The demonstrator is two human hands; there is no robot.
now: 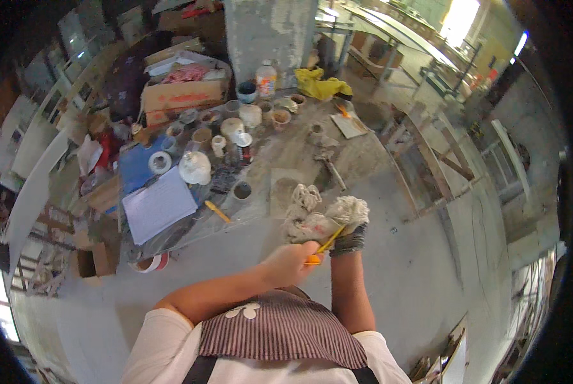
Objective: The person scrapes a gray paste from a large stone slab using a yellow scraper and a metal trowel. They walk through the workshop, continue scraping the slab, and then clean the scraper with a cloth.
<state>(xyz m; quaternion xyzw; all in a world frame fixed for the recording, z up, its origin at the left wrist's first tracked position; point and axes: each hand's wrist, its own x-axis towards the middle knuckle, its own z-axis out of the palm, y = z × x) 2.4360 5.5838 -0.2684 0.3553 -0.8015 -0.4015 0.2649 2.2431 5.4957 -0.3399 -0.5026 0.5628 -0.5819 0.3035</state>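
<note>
My bare left hand (291,262) is closed around a thin yellow tool (330,239), its rounded yellow end showing below the fingers. The tool slants up to the right against an off-white rag bundle (312,225); its exact kind is unclear. My right hand (348,242) wears a dark grey knitted glove, with the cuff showing at the wrist. The bundle, crumpled and loosely looped with a faint reddish stain, covers the right fingers. Both hands are close together in front of my striped apron (280,329), just off the table's near edge.
On the stained worktable (267,173) stand several cups and jars, a white bottle (266,78) and a dark-filled cup (242,191). Papers (160,203), a yellow-handled tool (217,212), a hammer (334,174) and a yellow cloth (322,84) lie there. Wooden frames (430,163) stand right.
</note>
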